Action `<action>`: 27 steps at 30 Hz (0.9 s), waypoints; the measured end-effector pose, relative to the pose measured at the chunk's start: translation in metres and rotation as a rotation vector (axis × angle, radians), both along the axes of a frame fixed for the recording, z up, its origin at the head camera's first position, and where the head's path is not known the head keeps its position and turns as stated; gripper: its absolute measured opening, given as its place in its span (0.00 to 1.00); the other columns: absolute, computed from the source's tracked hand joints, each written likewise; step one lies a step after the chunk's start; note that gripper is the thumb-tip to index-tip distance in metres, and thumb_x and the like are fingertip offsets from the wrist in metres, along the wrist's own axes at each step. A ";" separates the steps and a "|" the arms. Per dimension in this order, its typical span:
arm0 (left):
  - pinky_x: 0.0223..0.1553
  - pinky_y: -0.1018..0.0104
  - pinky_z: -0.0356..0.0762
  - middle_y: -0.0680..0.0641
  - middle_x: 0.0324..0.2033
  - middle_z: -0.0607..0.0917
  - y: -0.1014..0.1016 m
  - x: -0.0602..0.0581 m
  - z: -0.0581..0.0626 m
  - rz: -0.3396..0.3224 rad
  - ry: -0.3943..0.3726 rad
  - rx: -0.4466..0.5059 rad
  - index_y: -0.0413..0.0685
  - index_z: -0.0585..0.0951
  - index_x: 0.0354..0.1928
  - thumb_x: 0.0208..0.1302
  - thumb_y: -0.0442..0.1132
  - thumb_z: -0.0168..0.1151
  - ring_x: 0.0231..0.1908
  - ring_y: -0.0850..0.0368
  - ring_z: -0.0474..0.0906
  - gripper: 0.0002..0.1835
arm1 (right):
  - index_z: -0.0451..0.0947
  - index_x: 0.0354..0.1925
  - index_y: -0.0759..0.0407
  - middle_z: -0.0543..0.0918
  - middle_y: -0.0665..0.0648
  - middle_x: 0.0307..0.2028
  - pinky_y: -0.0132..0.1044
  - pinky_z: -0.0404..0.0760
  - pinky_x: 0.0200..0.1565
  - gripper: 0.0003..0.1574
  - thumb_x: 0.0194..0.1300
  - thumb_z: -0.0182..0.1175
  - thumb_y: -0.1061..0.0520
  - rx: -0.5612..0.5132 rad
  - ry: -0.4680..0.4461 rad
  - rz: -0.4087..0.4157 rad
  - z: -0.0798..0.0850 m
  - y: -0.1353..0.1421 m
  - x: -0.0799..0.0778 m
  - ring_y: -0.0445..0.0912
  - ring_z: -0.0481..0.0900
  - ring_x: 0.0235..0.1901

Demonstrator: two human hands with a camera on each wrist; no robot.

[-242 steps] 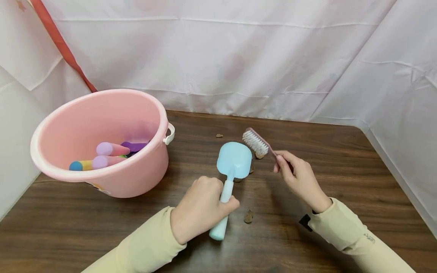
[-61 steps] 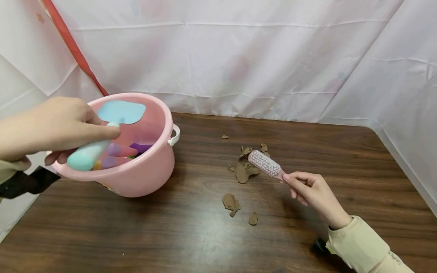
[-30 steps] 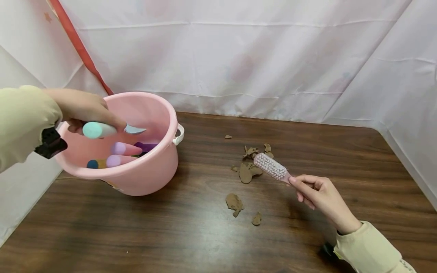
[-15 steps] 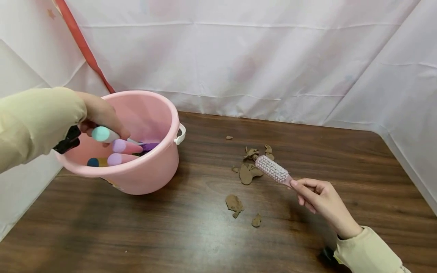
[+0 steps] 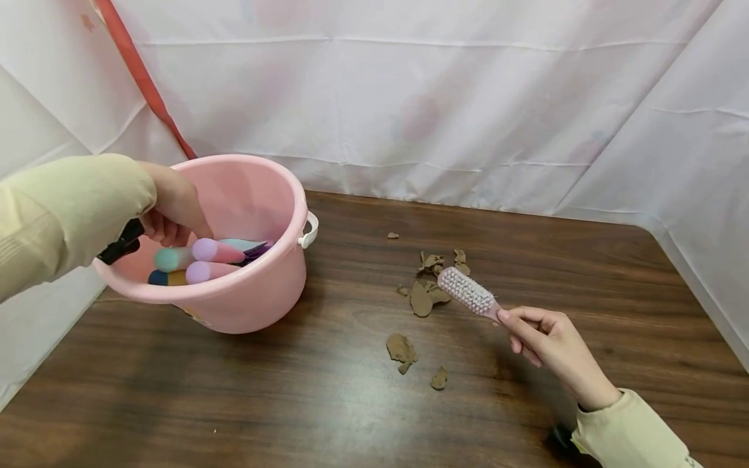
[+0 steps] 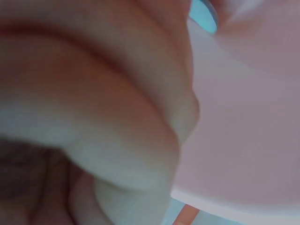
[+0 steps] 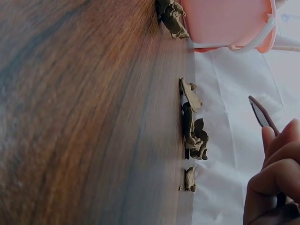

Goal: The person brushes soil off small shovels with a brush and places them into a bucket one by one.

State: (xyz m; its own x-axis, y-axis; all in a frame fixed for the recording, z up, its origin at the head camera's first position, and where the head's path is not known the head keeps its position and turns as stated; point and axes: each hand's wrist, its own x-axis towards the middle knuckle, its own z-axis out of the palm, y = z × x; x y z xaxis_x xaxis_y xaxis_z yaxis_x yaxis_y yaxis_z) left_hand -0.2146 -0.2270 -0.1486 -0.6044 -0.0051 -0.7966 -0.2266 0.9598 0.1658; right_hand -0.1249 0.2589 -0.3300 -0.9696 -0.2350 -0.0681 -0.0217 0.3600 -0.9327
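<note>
My left hand (image 5: 178, 205) reaches into the pink bucket (image 5: 234, 318), fingers loosely curled just above a toy shovel. The shovel (image 5: 172, 259) lies among other handles there, with its mint-and-white grip end toward me and its light blue blade partly hidden. In the left wrist view curled fingers (image 6: 117, 122) fill much of the picture, a bit of blue-green (image 6: 204, 16) beyond them. My right hand (image 5: 550, 341) pinches the handle of a pink scrubbing brush (image 5: 466, 290), white bristles turned up, held above the wooden table. In the right wrist view the brush (image 7: 262, 111) stands off the tabletop.
Several brown, thin, crumbly pieces (image 5: 421, 298) lie mid-table, two more nearer me, including one flat piece (image 5: 401, 349). Pink-and-lilac handles (image 5: 216, 250), a yellow-and-blue handle (image 5: 166, 278) and something purple sit in the bucket. A white curtain (image 5: 409, 97) hangs behind.
The left hand has carried the shovel from mid-table into the bucket, lowered it and let it go. The brown pieces under the blade now show. The brush has shifted slightly toward me, bristles up.
</note>
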 end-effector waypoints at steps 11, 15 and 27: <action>0.23 0.78 0.67 0.55 0.15 0.72 0.002 -0.019 -0.002 -0.043 -0.022 0.019 0.42 0.81 0.26 0.62 0.49 0.60 0.15 0.67 0.65 0.17 | 0.77 0.40 0.69 0.72 0.47 0.17 0.38 0.62 0.13 0.19 0.70 0.54 0.52 -0.004 -0.016 -0.018 0.001 0.000 0.003 0.39 0.60 0.11; 0.21 0.77 0.65 0.55 0.15 0.71 0.003 -0.020 0.004 -0.055 0.041 0.031 0.41 0.80 0.28 0.64 0.53 0.57 0.15 0.66 0.63 0.21 | 0.77 0.40 0.69 0.72 0.47 0.18 0.38 0.61 0.13 0.20 0.71 0.53 0.51 -0.011 -0.019 -0.015 0.001 0.000 0.003 0.39 0.59 0.11; 0.24 0.62 0.73 0.49 0.20 0.80 0.011 0.003 0.021 -0.193 0.522 -0.079 0.44 0.82 0.28 0.61 0.65 0.52 0.19 0.56 0.75 0.30 | 0.75 0.39 0.72 0.73 0.47 0.17 0.37 0.61 0.13 0.22 0.71 0.53 0.51 -0.009 -0.015 0.002 -0.001 -0.004 -0.001 0.36 0.59 0.11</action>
State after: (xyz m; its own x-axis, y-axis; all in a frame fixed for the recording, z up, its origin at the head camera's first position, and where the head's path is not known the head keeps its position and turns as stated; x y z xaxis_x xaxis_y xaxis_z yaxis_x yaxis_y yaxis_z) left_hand -0.2119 -0.2161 -0.1276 -0.9142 0.0972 -0.3933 0.0473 0.9898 0.1346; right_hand -0.1264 0.2548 -0.3309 -0.9681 -0.2372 -0.0807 -0.0080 0.3512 -0.9363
